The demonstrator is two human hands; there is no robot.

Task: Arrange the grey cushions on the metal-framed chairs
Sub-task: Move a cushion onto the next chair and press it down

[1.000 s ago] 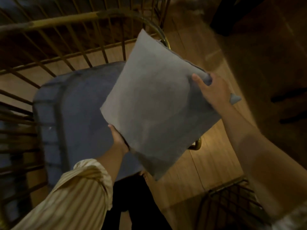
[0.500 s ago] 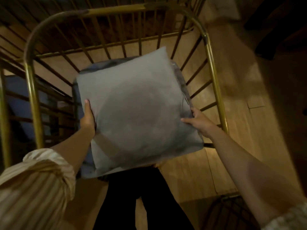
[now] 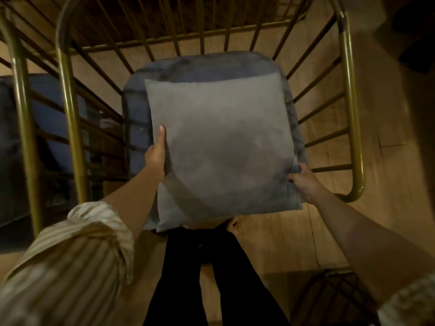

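Observed from above: a square grey cushion point(image 3: 221, 147) is held over the seat of a chair point(image 3: 350, 95) with a brass-coloured metal frame of tube and thin bars. A darker blue-grey seat pad point(image 3: 195, 67) lies on the seat; the cushion covers most of it, leaving a band of the pad visible at the far edge and along the left side. The near edge of the cushion overhangs the front of the seat. Whether the cushion rests fully on the pad or is partly lifted cannot be told. The left hand point(image 3: 155, 156) grips the cushion's left edge, thumb pressed flat on the top face, the other fingers hidden beneath. The right hand point(image 3: 303, 182) pinches the right edge near the lower corner, fingers closed on the fabric. The left arm carries a rolled striped sleeve point(image 3: 77, 250); the right forearm is bare. The person's legs, in dark trousers point(image 3: 211, 278), stand just before the chair on a wooden floor point(image 3: 388, 161). A second chair point(image 3: 21, 109) of the same frame stands just beside the first on the left, with a dark blue pad point(image 3: 51, 107) on it. Part of another dark barred frame point(image 3: 334, 300) shows at lower right. Lighting is dim and warm.
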